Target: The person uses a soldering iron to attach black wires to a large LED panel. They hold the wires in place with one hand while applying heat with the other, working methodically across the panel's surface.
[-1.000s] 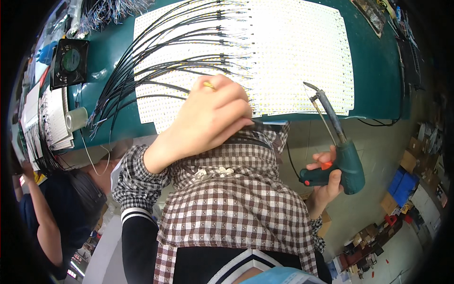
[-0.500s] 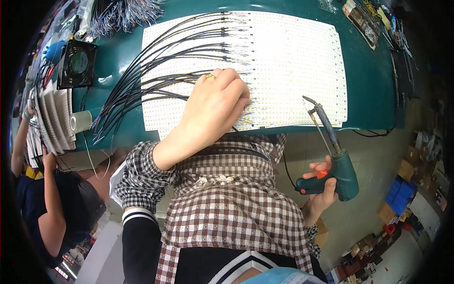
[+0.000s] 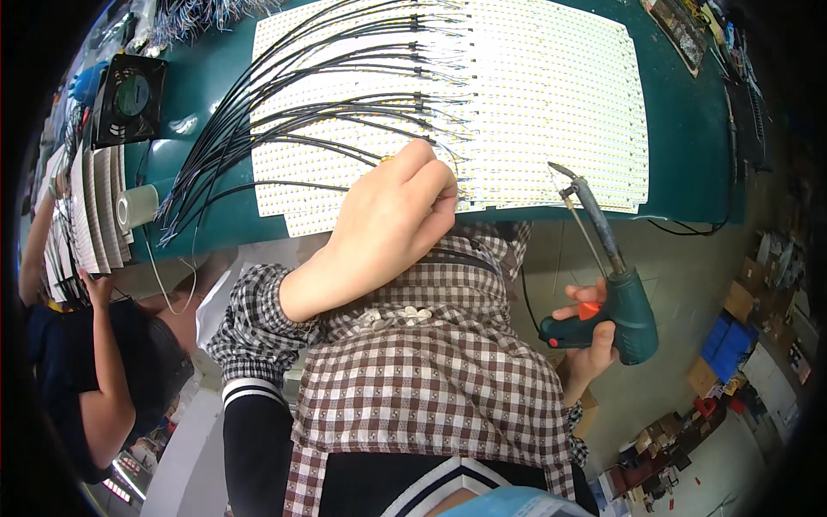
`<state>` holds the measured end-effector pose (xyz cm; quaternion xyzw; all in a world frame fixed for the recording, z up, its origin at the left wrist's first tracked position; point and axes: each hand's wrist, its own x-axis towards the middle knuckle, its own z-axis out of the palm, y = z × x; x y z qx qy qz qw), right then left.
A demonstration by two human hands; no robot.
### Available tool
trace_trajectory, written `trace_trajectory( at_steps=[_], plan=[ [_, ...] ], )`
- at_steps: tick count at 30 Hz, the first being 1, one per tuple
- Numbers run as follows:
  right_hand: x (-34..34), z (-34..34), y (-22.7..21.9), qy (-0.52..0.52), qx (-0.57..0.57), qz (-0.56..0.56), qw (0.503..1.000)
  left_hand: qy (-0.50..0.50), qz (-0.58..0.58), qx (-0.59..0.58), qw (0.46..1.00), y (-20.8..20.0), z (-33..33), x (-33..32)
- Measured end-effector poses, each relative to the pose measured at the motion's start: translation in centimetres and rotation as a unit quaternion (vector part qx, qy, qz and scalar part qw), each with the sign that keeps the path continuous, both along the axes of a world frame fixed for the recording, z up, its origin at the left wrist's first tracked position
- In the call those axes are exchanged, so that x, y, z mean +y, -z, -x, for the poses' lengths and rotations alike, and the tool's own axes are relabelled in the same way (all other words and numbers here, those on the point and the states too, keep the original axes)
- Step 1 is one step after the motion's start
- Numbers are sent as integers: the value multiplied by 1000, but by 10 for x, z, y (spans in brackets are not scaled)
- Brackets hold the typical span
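A large white panel of LED boards [image 3: 551, 103] lies on the green table, dotted with small yellow chips. Black cables [image 3: 345, 65] fan across its left half, their thin wire ends lined up along the middle seam. My left hand [image 3: 388, 207] is closed over the near edge of the panel. The nearest black cable [image 3: 297, 183] runs under it; the pinching fingertips are partly hidden. My right hand [image 3: 594, 332] grips a green soldering gun [image 3: 631, 319] with a red trigger, held off the table's front edge. Its bent tip [image 3: 564, 170] points up over the panel's lower right, apart from my left hand.
To the left stand a black fan [image 3: 131, 100], a roll of tape [image 3: 138, 207] and a stack of white boards [image 3: 102, 207]. A co-worker's arm [image 3: 108, 345] handles that stack. Tools and a worn tray [image 3: 674, 34] lie at the far right.
The panel and table sit higher in the picture. The nearest cable now lies apart from the others, leading under my left hand. My right hand and the soldering gun have barely moved.
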<state>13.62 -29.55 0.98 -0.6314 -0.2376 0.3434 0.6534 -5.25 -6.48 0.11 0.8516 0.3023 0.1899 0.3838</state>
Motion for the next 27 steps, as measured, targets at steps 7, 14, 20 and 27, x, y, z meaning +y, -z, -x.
trace_trajectory(
  at_steps=[7, 14, 20, 27],
  plan=[
    [-3, 10, -4, -10, 5, 35, 999, -22, 21, -9, 999, 3, -3, 1],
    [-4, 18, -5, -59, -22, 21, 998, -30, 31, 9, 999, 0, -4, -1],
    [-4, 19, -12, -97, -11, 55, 994, -23, 43, -2, 999, 2, -3, 1],
    [-6, 22, -8, -120, 14, 63, 991, -8, 26, 16, 1000, -2, -3, 3]
  ],
)
